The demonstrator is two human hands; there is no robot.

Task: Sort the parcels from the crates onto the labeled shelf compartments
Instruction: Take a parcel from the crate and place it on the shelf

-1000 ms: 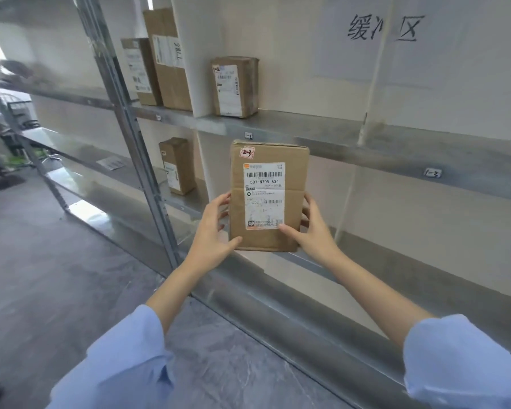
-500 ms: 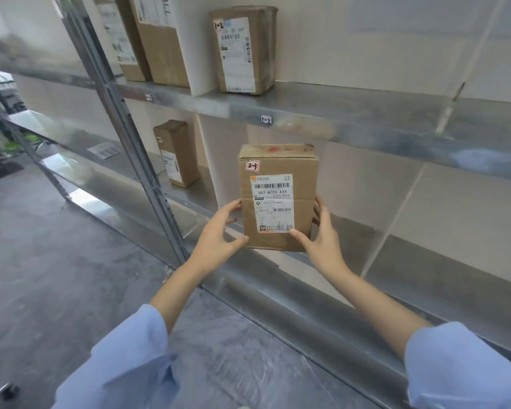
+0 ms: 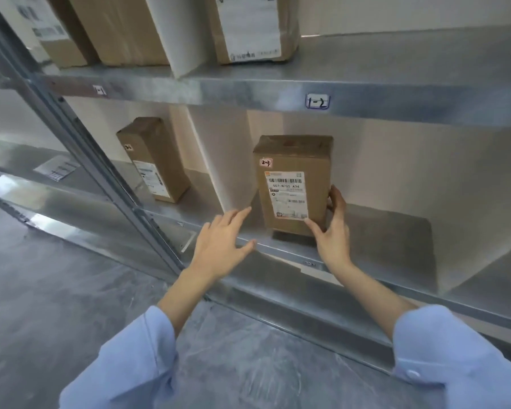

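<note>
A brown cardboard parcel (image 3: 292,184) with a white shipping label and a small "2-3" tag stands upright on the metal shelf (image 3: 381,228), in the compartment right of a white divider (image 3: 227,160). My right hand (image 3: 332,228) holds its lower right side, thumb on the front and fingers behind the right edge. My left hand (image 3: 222,243) hovers open just left of the parcel, fingers spread, touching nothing.
Another parcel (image 3: 154,160) stands in the compartment to the left. The upper shelf (image 3: 248,90), tagged "1-1" and "1-2" (image 3: 317,101), carries three parcels. A slanted steel upright (image 3: 101,172) crosses the left. A second white divider (image 3: 481,270) lies right.
The parcel went from held in front of the shelf to standing on it. My left hand let go and drew back. The camera came closer and lower.
</note>
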